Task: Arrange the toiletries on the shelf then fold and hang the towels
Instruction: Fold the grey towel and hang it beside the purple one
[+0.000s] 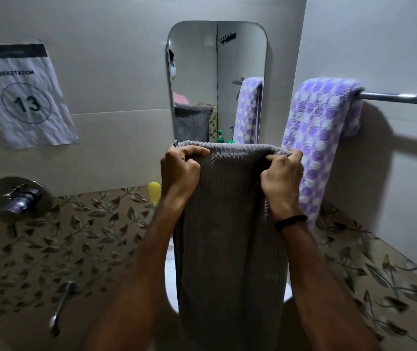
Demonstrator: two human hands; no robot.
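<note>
Towel stage, judging by layout. Purple dotted towel already draped over chrome rail at right of frame, near rail's left end. Grey ribbed towel held up at centre frame, folded lengthwise into a narrow band, hanging straight down past bottom edge.

Left hand closed on top left corner of grey towel, fingers curled over the edge. Right hand closed on top right corner, same pinch; black band on that wrist. Top edge pulled taut and level between the two, just below mirror.

Toiletries mostly hidden behind the towel: green pump bottle peeking above its top edge, yellow item just left of left wrist. Shelf itself not visible, so arrangement cannot be checked.

Next move, probably: carry grey towel to upper right, lift top edge over bare rail right of the purple one, drape with even drop both sides. Needs height clearance over rail and no snag on the purple towel, which sits just beside right hand. Possibly one more fold first; cannot tell.
</note>
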